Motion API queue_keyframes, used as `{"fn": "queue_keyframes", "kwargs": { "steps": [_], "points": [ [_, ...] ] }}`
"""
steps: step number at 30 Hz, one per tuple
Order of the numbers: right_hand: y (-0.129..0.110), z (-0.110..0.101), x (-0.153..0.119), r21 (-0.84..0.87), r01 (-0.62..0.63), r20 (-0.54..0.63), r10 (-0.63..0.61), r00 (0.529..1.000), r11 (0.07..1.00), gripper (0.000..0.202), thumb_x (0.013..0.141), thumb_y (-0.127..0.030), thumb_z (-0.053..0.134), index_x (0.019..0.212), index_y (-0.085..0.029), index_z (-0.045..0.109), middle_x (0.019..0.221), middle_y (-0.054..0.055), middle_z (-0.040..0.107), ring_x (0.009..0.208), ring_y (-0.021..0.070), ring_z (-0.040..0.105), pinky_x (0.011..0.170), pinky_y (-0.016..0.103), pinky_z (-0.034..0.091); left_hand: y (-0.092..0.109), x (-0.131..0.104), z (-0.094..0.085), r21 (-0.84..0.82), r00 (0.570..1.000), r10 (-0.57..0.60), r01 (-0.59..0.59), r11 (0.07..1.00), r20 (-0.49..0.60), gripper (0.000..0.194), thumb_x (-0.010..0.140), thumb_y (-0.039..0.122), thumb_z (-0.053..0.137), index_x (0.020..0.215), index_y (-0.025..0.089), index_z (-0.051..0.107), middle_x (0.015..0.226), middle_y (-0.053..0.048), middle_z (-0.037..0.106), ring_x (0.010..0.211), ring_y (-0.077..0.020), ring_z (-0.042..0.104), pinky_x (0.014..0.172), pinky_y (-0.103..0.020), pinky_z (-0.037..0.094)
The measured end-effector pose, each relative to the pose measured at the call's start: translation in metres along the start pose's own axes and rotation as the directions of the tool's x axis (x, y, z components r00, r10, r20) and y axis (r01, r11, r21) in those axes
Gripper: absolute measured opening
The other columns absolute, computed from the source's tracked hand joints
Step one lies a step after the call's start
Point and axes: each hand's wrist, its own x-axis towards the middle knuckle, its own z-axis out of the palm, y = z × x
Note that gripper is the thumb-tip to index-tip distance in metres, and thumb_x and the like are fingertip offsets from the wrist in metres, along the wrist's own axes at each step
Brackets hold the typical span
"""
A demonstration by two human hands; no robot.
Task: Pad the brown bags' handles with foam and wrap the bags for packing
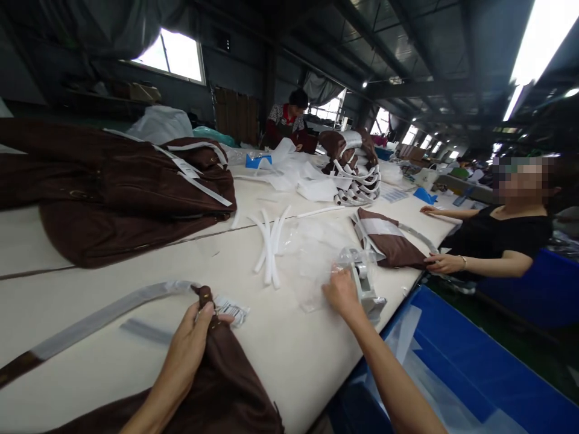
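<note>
My left hand (187,340) pinches the top corner of a brown bag (237,377), where the strap's end tab is. From that corner the bag's strap (120,307), wrapped in whitish film, curves left across the table. A printed tag in clear plastic (233,310) lies just right of my fingers. My right hand (342,292) is closed at the left side of a grey tape dispenser (371,301); whatever its fingers grip is hidden. Thin clear plastic (312,292) is spread on the table left of that hand.
White foam strips (270,250) lie mid-table. A large brown bag (136,199) fills the far left. Wrapped bags (353,157) are piled at the back. A co-worker (502,229) handles a brown bag (400,244) at right. A blue bin (456,349) stands below the table edge.
</note>
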Motion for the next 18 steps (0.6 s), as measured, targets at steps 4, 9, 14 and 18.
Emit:
{"fn": "queue_keyframes", "kwargs": {
  "steps": [4,9,14,18],
  "points": [
    [0.001,-0.018,-0.02,0.075,-0.043,0.024,0.041,0.999,0.996,0.028,0.089,-0.041,0.063,0.103,-0.017,0.066,0.11,0.011,0.066,0.104,0.0278,0.061,0.094,0.049,0.049,0.001,-0.01,0.0,-0.097,0.998,0.069,-0.067,0.993,0.01,0.052,0.081,0.062,0.05,0.112,0.021,0.055,0.076,-0.004,0.073,0.096,-0.0298,0.065,0.094,-0.04,0.045],
    [0.0,-0.057,-0.054,0.599,-0.399,0.28,0.286,0.917,0.694,0.035,0.07,-0.046,0.078,0.092,-0.022,0.065,0.088,0.007,0.07,0.075,0.0241,0.065,0.068,0.037,0.054,-0.002,-0.014,0.0,-0.301,0.995,0.061,-0.033,0.953,0.083,0.055,0.081,0.062,0.057,0.114,0.018,0.055,0.081,-0.006,0.073,0.087,-0.026,0.066,0.082,-0.034,0.048],
    [-0.039,-0.047,-0.043,0.62,-0.565,0.614,0.112,0.782,0.545,0.045,0.068,-0.045,0.081,0.103,-0.021,0.068,0.09,0.006,0.072,0.069,0.0196,0.064,0.06,0.029,0.051,-0.007,-0.017,0.001,-0.4,0.993,0.037,0.011,0.917,0.112,0.067,0.08,0.068,0.058,0.122,0.016,0.054,0.086,-0.008,0.074,0.071,-0.0212,0.065,0.063,-0.028,0.048],
    [-0.084,0.012,0.005,0.593,-0.469,0.701,-0.133,0.7,0.654,0.036,0.069,-0.042,0.075,0.094,-0.016,0.07,0.078,0.002,0.068,0.062,0.013,0.056,0.056,0.023,0.044,-0.009,-0.019,-0.001,-0.415,0.993,0.061,-0.013,0.91,0.103,0.07,0.083,0.067,0.056,0.129,0.015,0.052,0.087,-0.008,0.073,0.071,-0.0197,0.065,0.064,-0.028,0.05]
  ]
}}
